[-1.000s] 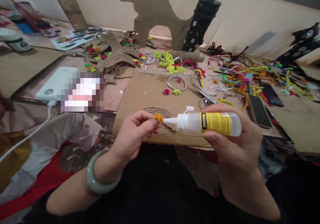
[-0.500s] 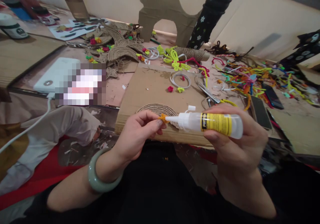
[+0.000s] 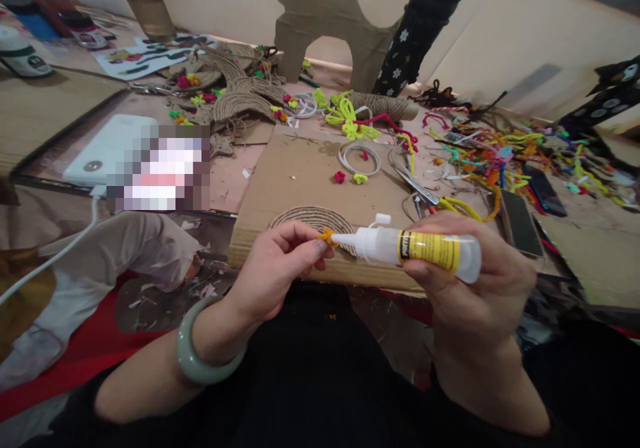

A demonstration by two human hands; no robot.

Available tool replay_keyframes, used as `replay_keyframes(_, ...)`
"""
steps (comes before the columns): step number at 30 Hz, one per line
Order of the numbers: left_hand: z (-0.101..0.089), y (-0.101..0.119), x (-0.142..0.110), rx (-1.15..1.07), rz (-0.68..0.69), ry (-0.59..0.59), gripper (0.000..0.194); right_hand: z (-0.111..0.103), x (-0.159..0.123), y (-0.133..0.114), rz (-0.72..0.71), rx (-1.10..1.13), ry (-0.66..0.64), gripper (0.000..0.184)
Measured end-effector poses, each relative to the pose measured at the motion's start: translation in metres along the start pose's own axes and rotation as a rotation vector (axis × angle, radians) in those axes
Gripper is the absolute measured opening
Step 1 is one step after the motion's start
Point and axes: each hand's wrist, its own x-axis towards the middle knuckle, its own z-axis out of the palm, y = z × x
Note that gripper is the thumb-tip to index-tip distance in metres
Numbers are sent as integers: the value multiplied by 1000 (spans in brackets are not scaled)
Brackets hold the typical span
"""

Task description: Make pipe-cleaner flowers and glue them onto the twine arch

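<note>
Little has shifted: our left hand (image 3: 263, 271), nearly closed, pinches a small fuzzy orange flower (image 3: 328, 235) by the near edge of the brown cardboard (image 3: 305, 185), while our right hand (image 3: 483, 288), curled around a clear yellow-labelled plastic bottle (image 3: 430, 251), keeps its white nozzle (image 3: 346, 239) there, so dispensing seems unfinished.

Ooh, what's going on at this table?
Someone's left hand pinches what looks like a small orange fuzzy flower. The right hand holds an uncapped, yellow-labelled squeeze bottle sideways, its nozzle right at the flower; I can't tell whether anything is coming out. Just beyond the left fingers, a curved twine piece lies on cardboard. Farther back on it are a pink flower and a yellow-green flower.
</note>
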Motion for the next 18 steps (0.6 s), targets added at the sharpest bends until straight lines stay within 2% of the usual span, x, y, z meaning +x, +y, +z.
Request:
replay_keyframes(3,0,0,0,-5,0,-2,7,-1,0,0,22,11,-10,16)
replay_keyframes(6,0,0,-1,-3,-7,3,8,-2,0,0,108,50,-40,16)
replay_keyframes(12,1,-1,-2,-11,-13,-4,7,-8,1,-2,276,136,-122,34)
replay_keyframes(15,2,-3,-2,-14,-18,-14,7,-6,0,0,308,176,-116,39)
replay_keyframes(18,2,-4,-1,-18,-24,-12,7,-3,-3,4,304,225,-85,35)
